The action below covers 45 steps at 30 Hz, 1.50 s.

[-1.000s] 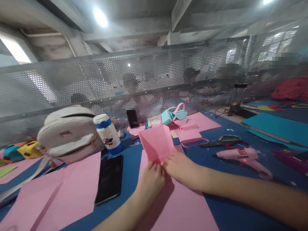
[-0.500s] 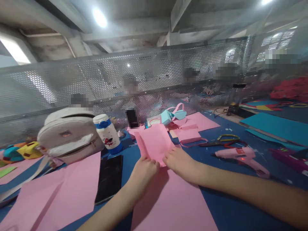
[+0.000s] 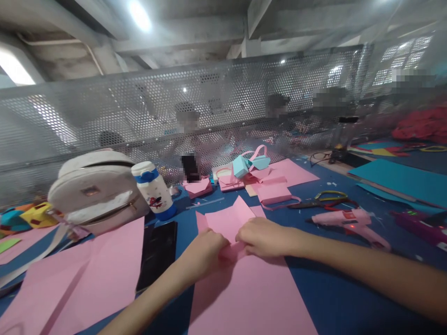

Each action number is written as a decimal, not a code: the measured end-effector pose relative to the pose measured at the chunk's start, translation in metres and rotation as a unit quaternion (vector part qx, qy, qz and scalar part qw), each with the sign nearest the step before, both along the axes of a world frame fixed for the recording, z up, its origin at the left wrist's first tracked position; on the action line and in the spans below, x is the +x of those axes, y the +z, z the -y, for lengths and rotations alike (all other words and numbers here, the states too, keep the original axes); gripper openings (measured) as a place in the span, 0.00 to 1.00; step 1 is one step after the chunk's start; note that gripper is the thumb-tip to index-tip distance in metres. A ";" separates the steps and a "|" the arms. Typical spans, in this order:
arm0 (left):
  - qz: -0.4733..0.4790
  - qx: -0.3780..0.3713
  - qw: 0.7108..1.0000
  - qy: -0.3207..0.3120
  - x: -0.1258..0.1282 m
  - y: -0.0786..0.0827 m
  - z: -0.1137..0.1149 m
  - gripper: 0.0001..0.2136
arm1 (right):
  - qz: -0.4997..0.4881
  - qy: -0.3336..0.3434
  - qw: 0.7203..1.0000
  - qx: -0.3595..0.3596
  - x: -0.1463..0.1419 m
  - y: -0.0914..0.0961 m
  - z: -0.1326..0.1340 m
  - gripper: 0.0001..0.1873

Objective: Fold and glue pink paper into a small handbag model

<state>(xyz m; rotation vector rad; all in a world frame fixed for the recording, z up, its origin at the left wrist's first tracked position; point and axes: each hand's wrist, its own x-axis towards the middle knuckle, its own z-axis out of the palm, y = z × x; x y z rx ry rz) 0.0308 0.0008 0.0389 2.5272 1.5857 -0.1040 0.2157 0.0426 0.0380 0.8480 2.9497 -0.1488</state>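
Both my hands are closed on a folded piece of pink paper (image 3: pixel 226 217) in the middle of the table. My left hand (image 3: pixel 208 249) grips its near left part, with the thumb side turned inward. Opposite it, my right hand (image 3: pixel 260 236) pinches the near right part, knuckles up. Flaps of the piece stand up beyond my fingers, and its near edge bends up between the hands. Under it lies a large flat pink sheet (image 3: pixel 249 298), stretching towards me. The fingertips are partly hidden by the paper.
A black phone (image 3: pixel 157 253), creased pink sheets (image 3: pixel 94 270), a bottle (image 3: pixel 153 190) and a pale backpack (image 3: pixel 94 186) are left. Scissors (image 3: pixel 323 200) and a pink glue gun (image 3: pixel 349 221) lie right. Small paper bags (image 3: pixel 274 190) stand behind, before a perforated metal screen (image 3: pixel 223 102).
The folded pink paper has tipped lower and away from me, uncovering a small pink box behind it. Both hands keep hold, and its near edge now curls up between them.
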 end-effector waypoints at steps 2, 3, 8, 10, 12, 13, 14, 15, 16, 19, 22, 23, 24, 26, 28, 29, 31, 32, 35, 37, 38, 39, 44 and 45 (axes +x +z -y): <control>0.021 -0.045 0.999 0.004 0.002 0.006 0.005 0.03 | 0.011 0.008 0.999 -0.031 0.002 0.003 0.003 0.05; 0.033 -0.064 0.997 0.009 0.003 0.009 0.007 0.03 | 0.015 0.009 0.999 -0.043 0.002 0.003 0.004 0.05; 0.085 -0.135 0.987 0.036 -0.001 0.008 0.005 0.08 | 0.018 -0.005 0.997 -0.069 0.001 0.003 0.003 0.09; 0.095 -0.148 0.983 0.043 -0.003 0.005 0.003 0.07 | 0.021 -0.010 0.997 -0.073 0.001 0.003 0.002 0.10; 0.102 -0.151 0.982 0.050 -0.004 0.004 0.002 0.04 | 0.024 -0.017 0.997 -0.078 0.000 0.003 0.002 0.11; 0.106 -0.152 0.981 0.053 -0.004 0.003 0.002 0.04 | 0.025 -0.020 0.996 -0.081 0.000 0.003 0.001 0.12; 0.109 -0.153 0.981 0.054 -0.004 0.003 0.002 0.04 | 0.025 -0.024 0.996 -0.083 0.000 0.003 0.000 0.12; 0.113 -0.155 0.980 0.054 -0.004 0.003 0.003 0.05 | 0.025 -0.027 0.996 -0.086 0.000 0.002 0.000 0.13; 0.116 -0.158 0.979 0.053 -0.004 0.003 0.003 0.06 | 0.025 -0.028 0.995 -0.088 0.000 0.002 -0.001 0.13; 0.123 -0.167 0.977 0.047 -0.002 0.003 0.004 0.08 | 0.026 -0.029 0.995 -0.089 -0.001 0.000 -0.001 0.11; 0.118 -0.177 0.976 0.046 -0.001 0.002 0.002 0.09 | 0.029 -0.029 0.996 -0.078 -0.002 0.000 0.002 0.12; 0.114 -0.177 0.976 0.047 -0.001 0.002 0.001 0.09 | 0.030 -0.030 0.996 -0.072 -0.002 0.001 0.003 0.12; 0.110 -0.174 0.977 0.048 -0.001 0.003 0.001 0.09 | 0.031 -0.031 0.997 -0.066 -0.002 0.002 0.004 0.12; 0.100 -0.164 0.980 0.049 -0.002 0.004 0.000 0.07 | 0.038 -0.030 0.997 -0.053 -0.001 0.006 0.006 0.13; 0.087 -0.152 0.984 0.045 -0.003 0.008 0.000 0.05 | 0.048 -0.028 0.998 -0.042 0.001 0.011 0.008 0.13; 0.081 -0.146 0.985 0.040 -0.004 0.011 0.002 0.05 | 0.053 -0.027 0.998 -0.037 0.003 0.013 0.009 0.13; 0.073 -0.135 0.988 0.025 -0.005 0.017 0.005 0.05 | 0.061 -0.024 0.998 -0.025 0.006 0.018 0.010 0.10; 0.071 -0.128 0.989 0.018 -0.005 0.019 0.006 0.06 | 0.061 -0.023 0.998 -0.018 0.007 0.020 0.011 0.09; 0.072 -0.114 0.991 0.001 -0.006 0.022 0.009 0.07 | 0.054 -0.014 0.998 0.000 0.009 0.021 0.013 0.07; 0.075 -0.107 0.991 -0.009 -0.008 0.020 0.007 0.06 | 0.045 -0.006 0.999 0.006 0.009 0.020 0.012 0.07; 0.077 -0.102 0.992 -0.015 -0.009 0.018 0.005 0.05 | 0.040 -0.003 0.999 0.006 0.009 0.018 0.011 0.06; 0.081 -0.098 0.992 -0.019 -0.010 0.016 0.002 0.05 | 0.035 0.000 0.999 0.006 0.009 0.017 0.009 0.06; 0.126 -0.048 0.990 -0.036 -0.020 0.016 -0.011 0.04 | -0.018 -0.027 0.999 0.023 0.013 0.019 -0.004 0.09; 0.140 -0.033 0.989 -0.039 -0.023 0.018 -0.013 0.04 | -0.032 -0.036 0.998 0.027 0.014 0.022 -0.006 0.10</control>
